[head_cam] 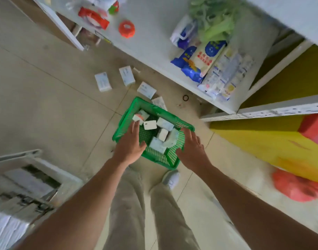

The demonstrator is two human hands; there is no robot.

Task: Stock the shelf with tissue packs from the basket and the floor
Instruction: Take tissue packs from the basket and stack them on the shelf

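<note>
Both hands reach down over the green basket (155, 134) on the floor.

From the head camera: left hand (131, 143) and right hand (191, 147) are spread open, holding nothing. Tissue packs (161, 134) lie in the basket; more (102, 82) lie scattered on the floor beside the white shelf (154, 56).

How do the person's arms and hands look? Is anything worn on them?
Both forearms are bare to the bottom edge of the frame, with no sleeve visible. The left hand and right hand carry no glove, and no watch, ring or bracelet is visible.
</note>
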